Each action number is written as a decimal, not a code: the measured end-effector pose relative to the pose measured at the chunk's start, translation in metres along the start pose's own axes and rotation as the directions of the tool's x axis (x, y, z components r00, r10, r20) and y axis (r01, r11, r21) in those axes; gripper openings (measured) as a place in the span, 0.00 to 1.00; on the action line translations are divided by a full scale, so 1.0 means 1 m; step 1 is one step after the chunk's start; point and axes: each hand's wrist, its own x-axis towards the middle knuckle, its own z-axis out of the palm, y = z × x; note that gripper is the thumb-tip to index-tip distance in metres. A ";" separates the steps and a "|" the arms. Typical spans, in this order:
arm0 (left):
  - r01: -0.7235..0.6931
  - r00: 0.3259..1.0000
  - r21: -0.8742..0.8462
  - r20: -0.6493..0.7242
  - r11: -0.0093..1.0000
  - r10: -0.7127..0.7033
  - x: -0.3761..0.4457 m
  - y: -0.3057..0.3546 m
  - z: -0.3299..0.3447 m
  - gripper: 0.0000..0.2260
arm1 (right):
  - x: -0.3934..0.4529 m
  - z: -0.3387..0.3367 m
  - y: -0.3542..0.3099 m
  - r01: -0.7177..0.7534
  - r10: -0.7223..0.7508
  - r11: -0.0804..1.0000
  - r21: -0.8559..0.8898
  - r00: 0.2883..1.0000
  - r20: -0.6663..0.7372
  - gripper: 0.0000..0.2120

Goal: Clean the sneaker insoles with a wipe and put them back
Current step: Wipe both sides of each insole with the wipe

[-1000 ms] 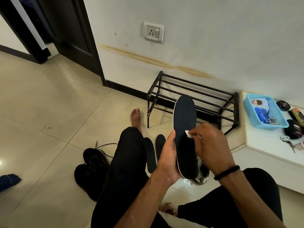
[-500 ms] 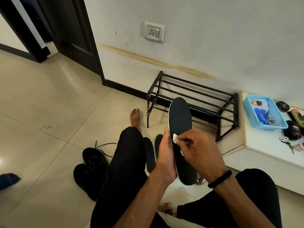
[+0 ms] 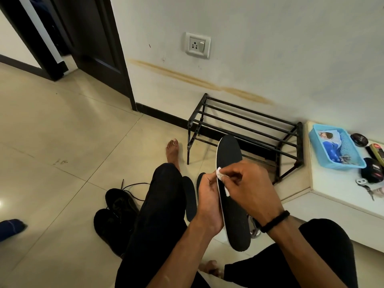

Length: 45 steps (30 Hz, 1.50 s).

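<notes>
Our left hand [image 3: 208, 206] grips the long black insole w/ a white edge [image 3: 232, 196] from the left side, fingers curled round its rim, holding it up on end in the lower middle of the frame. Our right hand [image 3: 251, 192] pinches a small white wipe [image 3: 219, 176] tight btwn thumb and fingers and presses it on the insole's left edge, about halfway up. A black band [image 3: 274, 221] sits on the right wrist.

Two more flat black insoles [image 3: 190, 200] lie on the beige tile floor [image 3: 62, 142] just behind the left hand, partly hidden by it and our black trouser leg [image 3: 158, 215]. A pair of black lace-up sneakers [image 3: 116, 213] sits on the floor at lower left, touching that leg. Our bare foot [image 3: 172, 150] points up toward the wall.

A black metal shoe rack [image 3: 245, 125] stands vs. the wall, right of centre. At far right, a low white ledge [image 3: 336, 183] holds a light blue plastic basket [image 3: 334, 150] and some small dark things we can't tell apart. A white wall socket [image 3: 197, 45] is at top centre, and a dark door frame [image 3: 104, 48] at upper left.
</notes>
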 end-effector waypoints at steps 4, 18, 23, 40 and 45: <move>-0.020 1.000 -0.009 -0.005 1.000 0.020 -0.001 -0.002 0.004 0.28 | -0.005 0.000 -0.005 0.049 -0.049 0.999 -0.013 0.999 -0.019 0.06; 0.090 0.996 0.016 0.000 0.996 -0.090 0.001 -0.004 0.005 0.32 | 0.047 -0.011 0.022 -0.119 0.112 0.992 -0.042 0.984 -0.140 0.07; -0.011 1.000 0.142 0.014 0.990 0.009 -0.005 -0.004 0.010 0.25 | 0.033 -0.004 -0.012 0.001 0.000 1.000 -0.030 1.000 0.006 0.07; 0.158 0.971 0.113 0.163 0.981 -0.176 -0.002 0.000 0.010 0.39 | 0.098 -0.029 0.030 -0.108 0.106 0.992 -0.065 0.993 -0.043 0.05; 0.168 0.971 0.108 0.153 0.980 -0.184 0.000 -0.003 0.007 0.38 | 0.085 -0.028 0.015 -0.017 0.024 0.996 -0.085 0.997 0.076 0.08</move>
